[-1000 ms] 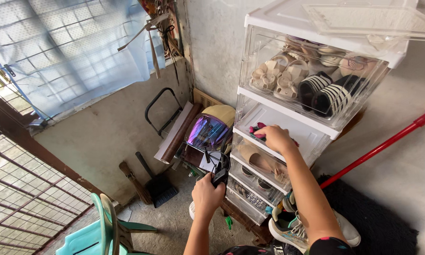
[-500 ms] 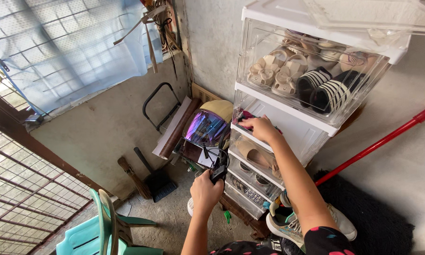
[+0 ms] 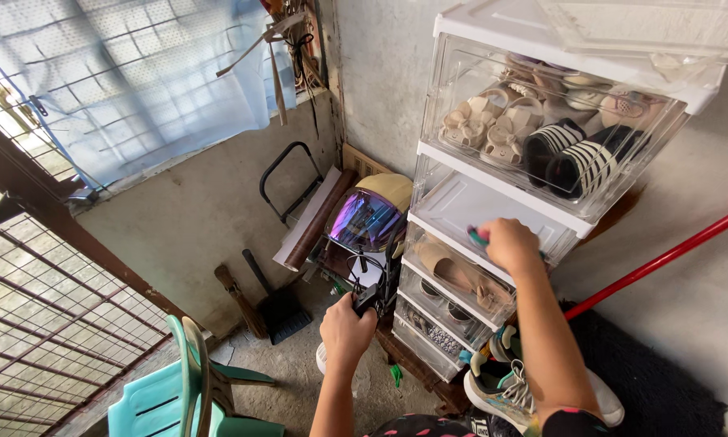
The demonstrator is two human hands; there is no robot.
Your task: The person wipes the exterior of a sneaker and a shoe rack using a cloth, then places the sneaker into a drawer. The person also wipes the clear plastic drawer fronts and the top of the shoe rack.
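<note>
A stack of clear plastic shoe boxes (image 3: 461,198) with white frames stands against the wall. My right hand (image 3: 510,243) is at the front edge of the second box from the top, closed on a bunched pink and teal cloth (image 3: 477,237). That box's inside looks bare and white. My left hand (image 3: 344,328) is lower and to the left, gripping a small black gadget with cables (image 3: 372,295). The top box holds beige sandals (image 3: 485,125) and black-and-white striped slippers (image 3: 570,158). A tan shoe (image 3: 449,271) lies in the box below my right hand.
A helmet with a purple mirrored visor (image 3: 368,218) leans beside the boxes. A dustpan and brush (image 3: 267,307) stand by the wall. A teal plastic chair (image 3: 178,388) is at the lower left. A red pole (image 3: 663,259) leans at the right, sneakers (image 3: 510,388) on a dark mat below.
My right hand has drawn back from the left front of the second box toward its right front edge, with the cloth bunched in it. My left hand has stayed about where it was.
</note>
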